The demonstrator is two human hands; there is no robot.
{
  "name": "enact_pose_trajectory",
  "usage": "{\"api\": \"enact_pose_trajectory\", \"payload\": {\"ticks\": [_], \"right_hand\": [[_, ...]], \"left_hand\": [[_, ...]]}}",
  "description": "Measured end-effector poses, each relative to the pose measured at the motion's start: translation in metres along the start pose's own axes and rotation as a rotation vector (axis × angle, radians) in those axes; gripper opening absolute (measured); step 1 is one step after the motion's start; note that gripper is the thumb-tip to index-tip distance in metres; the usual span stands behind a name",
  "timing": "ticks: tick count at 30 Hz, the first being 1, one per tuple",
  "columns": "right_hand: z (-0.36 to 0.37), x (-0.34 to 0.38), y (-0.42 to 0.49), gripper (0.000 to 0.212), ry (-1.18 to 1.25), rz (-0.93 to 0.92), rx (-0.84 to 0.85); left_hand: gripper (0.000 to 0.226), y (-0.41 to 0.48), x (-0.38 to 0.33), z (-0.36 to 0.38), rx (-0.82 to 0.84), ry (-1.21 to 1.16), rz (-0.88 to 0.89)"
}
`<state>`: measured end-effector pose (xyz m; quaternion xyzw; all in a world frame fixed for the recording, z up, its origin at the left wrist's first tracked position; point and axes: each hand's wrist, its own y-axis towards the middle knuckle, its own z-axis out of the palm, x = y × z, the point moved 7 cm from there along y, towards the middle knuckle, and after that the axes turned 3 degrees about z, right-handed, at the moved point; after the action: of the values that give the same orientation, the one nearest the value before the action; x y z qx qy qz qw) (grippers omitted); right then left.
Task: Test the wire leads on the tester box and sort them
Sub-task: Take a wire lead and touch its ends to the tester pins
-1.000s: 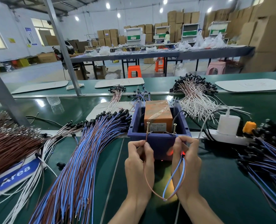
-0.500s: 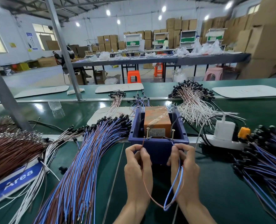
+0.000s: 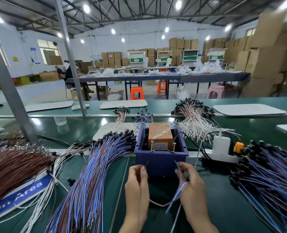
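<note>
Person at the bench, visible parts only. Left hand [image 3: 136, 180]: bare, slender fingers, nails cut short. Right hand [image 3: 190, 180]: bare as well, fingers slender, outline slightly blurred, so nail detail cannot be confirmed. Left forearm [image 3: 134, 221] and right forearm [image 3: 201, 222]: both bare along the whole visible length. Clothing further up lies outside the view and cannot be assessed.

A white plastic power strip [image 3: 223, 158] lies at centre right, an orange plastic stool [image 3: 137, 93] stands mid-frame, and stacked brown cardboard boxes [image 3: 270, 52] fill the upper right.
</note>
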<state>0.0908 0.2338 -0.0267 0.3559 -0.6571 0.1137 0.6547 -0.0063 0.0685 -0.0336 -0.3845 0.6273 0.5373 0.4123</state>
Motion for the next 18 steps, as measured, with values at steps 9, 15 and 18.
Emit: {"api": "enact_pose_trajectory", "payload": {"ticks": [9, 15, 18], "right_hand": [[-0.036, -0.026, -0.013, 0.016, 0.159, 0.224, -0.135], [-0.054, -0.01, -0.031, 0.02, 0.12, 0.152, -0.206], [-0.057, 0.001, -0.039, 0.017, 0.006, 0.119, -0.178]], "left_hand": [[0.06, -0.017, 0.003, -0.024, -0.034, 0.081, -0.139], [0.053, -0.039, -0.013, -0.051, -0.175, 0.113, -0.108], [0.039, -0.053, -0.04, -0.05, -0.124, 0.09, 0.054]]}}
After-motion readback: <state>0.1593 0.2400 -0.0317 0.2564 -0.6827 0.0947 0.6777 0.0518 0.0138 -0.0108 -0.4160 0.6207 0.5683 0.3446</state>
